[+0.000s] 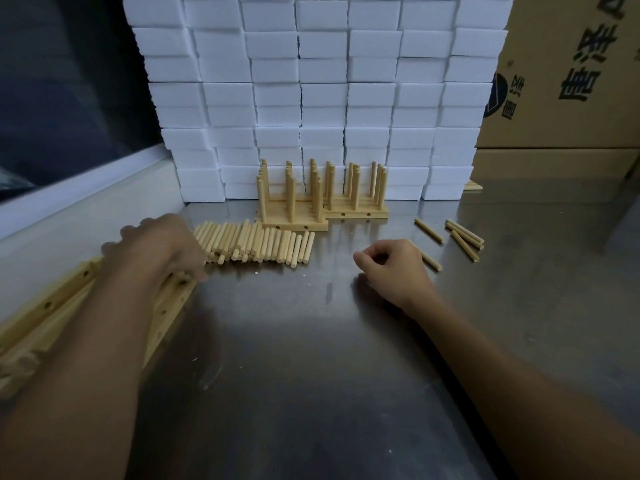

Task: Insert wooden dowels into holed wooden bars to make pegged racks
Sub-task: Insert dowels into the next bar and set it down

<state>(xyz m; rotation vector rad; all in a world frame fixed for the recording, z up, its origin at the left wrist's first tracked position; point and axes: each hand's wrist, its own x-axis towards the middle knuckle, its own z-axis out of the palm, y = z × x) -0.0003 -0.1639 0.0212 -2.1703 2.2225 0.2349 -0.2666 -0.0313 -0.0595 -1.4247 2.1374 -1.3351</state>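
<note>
A pile of loose wooden dowels (258,245) lies side by side on the steel table (311,358). Behind it, two groups of finished pegged racks (294,221) (356,207) stand with their dowels upright. Holed wooden bars (166,306) are stacked at the left, running from the near left edge towards the dowel pile. My left hand (156,247) is blurred and lies over the far end of those bars, thumb at the nearest bar's side; its fingertips are hidden. My right hand (391,268) rests on the table with fingers curled, nothing visible in it.
Several stray dowels (465,239) lie to the right, and one dowel (431,261) sticks out from behind my right hand. A wall of stacked white boxes (322,98) closes off the back. Brown cartons (571,81) stand at the back right. A raised ledge (69,202) borders the left.
</note>
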